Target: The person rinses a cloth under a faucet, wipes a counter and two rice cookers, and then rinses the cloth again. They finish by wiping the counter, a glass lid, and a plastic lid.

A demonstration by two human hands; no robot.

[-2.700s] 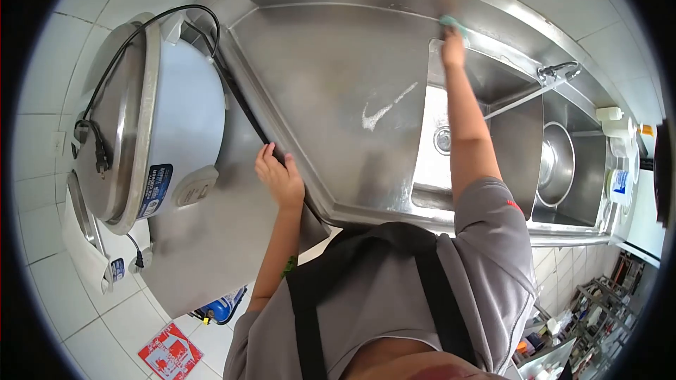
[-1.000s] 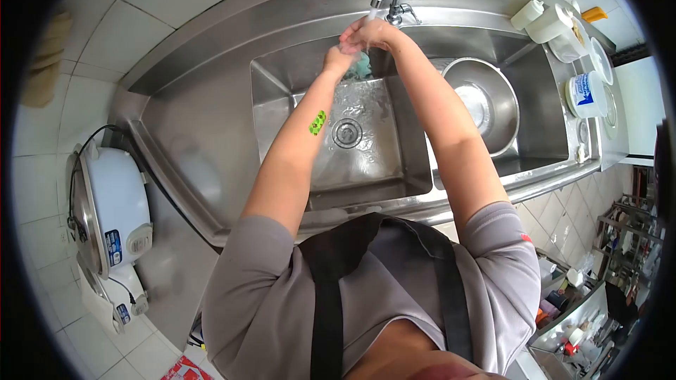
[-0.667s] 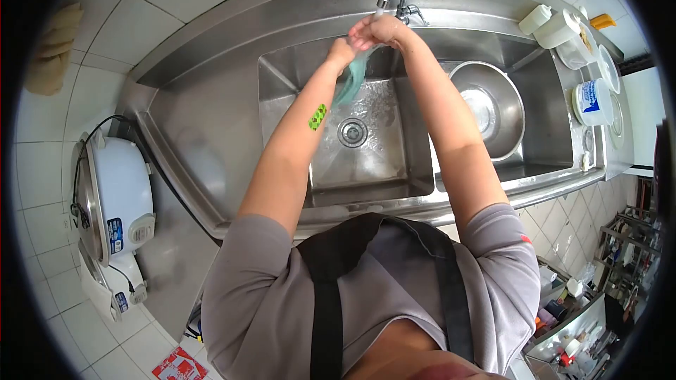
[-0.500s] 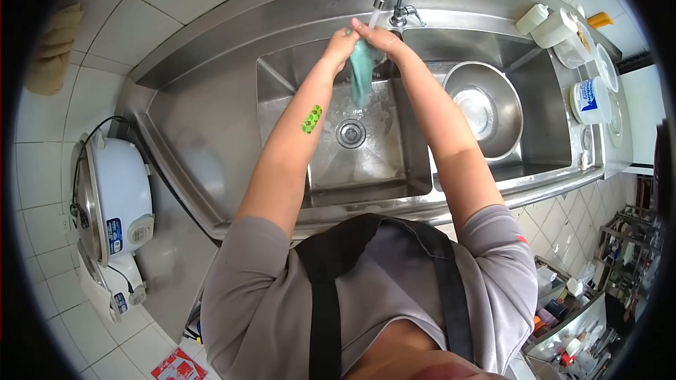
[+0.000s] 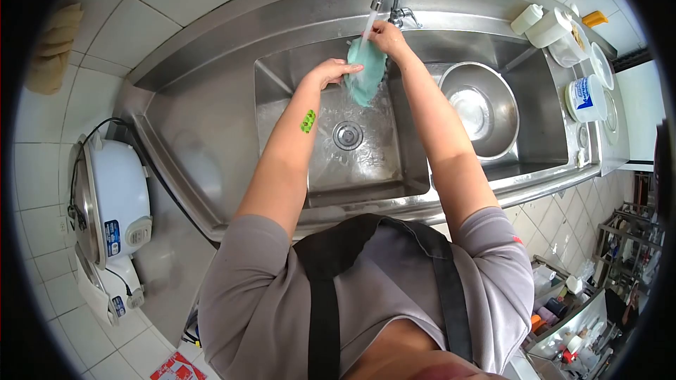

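the green cloth (image 5: 367,79) now spreads wider under running water (image 5: 368,26).

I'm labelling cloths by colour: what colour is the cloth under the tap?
The cloth is pale blue-green, seen best in the head view.

One wide, round-edged view looks from the person's head, forward and steeply down; the apron (image 5: 373,246) fills the near edge at very close range; the left hand (image 5: 331,72) and right hand (image 5: 389,37) lie at arm's reach; the faucet (image 5: 391,8) stands farther off; a white appliance (image 5: 123,190) bounds the left, shelves (image 5: 623,239) the near right.
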